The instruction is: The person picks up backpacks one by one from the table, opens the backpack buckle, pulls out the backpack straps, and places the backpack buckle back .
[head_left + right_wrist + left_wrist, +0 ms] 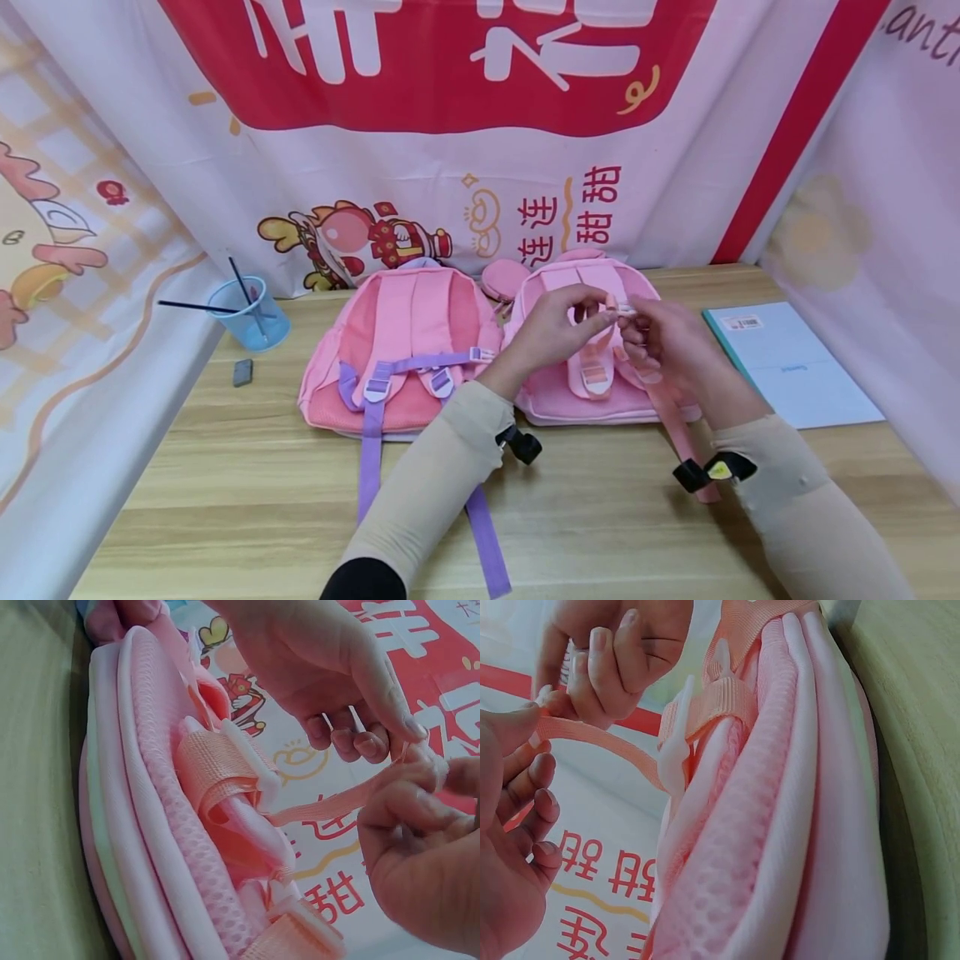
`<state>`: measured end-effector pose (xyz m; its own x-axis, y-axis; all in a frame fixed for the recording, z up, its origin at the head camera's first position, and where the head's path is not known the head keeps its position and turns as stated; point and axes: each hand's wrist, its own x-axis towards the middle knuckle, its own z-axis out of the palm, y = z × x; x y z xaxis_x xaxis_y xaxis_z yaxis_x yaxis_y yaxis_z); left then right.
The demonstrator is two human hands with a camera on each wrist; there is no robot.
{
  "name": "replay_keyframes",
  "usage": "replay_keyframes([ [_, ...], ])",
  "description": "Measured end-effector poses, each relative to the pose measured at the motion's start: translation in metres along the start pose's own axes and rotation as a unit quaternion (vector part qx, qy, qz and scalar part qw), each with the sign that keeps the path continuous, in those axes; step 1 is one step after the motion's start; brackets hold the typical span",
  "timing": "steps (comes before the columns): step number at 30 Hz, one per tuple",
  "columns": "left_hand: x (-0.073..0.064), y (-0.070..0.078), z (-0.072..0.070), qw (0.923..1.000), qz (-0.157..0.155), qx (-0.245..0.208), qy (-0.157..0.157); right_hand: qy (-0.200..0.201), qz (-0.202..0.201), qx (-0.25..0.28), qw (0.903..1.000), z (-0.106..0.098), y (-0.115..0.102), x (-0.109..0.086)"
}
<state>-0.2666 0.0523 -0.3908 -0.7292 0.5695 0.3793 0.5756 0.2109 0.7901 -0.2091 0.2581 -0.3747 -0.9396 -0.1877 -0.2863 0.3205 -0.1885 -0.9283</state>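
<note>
A pink backpack (540,404) lies with its straps facing up under both hands. Above it, my left hand (558,329) pinches the end of a thin peach strap (611,741) between thumb and forefinger. My right hand (675,342) meets it fingertip to fingertip, pinching a small white buckle (624,309) at that same end; fingers partly hide the buckle. From there the strap runs down to a white plastic slider (676,746) on a padded shoulder strap. A wider peach webbing strap (678,433) hangs over the backpack's lower right edge onto the table.
To the left lies a second pink backpack (322,392) with purple straps (371,458) trailing forward. A blue mesh cup (262,329) with pencils and a grey eraser (243,372) stand farther left. On the right is a light-blue booklet (806,367). A printed cloth (420,167) hangs behind.
</note>
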Motion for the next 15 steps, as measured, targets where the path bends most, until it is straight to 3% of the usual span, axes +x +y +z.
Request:
replay_keyframes([
  [3,0.001,0.001,0.001,0.9999,-0.005,0.000,-0.011,0.031,0.013,-0.053,0.9980,0.002,-0.003,-0.001],
  [6,0.001,0.000,0.001,0.9989,-0.032,-0.014,-0.031,0.048,0.009,-0.076,0.9959,0.003,-0.006,-0.002],
  [10,0.002,-0.006,0.004,0.9963,-0.060,-0.015,-0.060,0.060,-0.003,-0.089,0.9942,0.004,-0.007,-0.004],
  [15,0.006,-0.013,0.011,0.9946,-0.075,-0.042,-0.059,0.066,-0.016,-0.086,0.9940,0.004,-0.008,-0.005],
])
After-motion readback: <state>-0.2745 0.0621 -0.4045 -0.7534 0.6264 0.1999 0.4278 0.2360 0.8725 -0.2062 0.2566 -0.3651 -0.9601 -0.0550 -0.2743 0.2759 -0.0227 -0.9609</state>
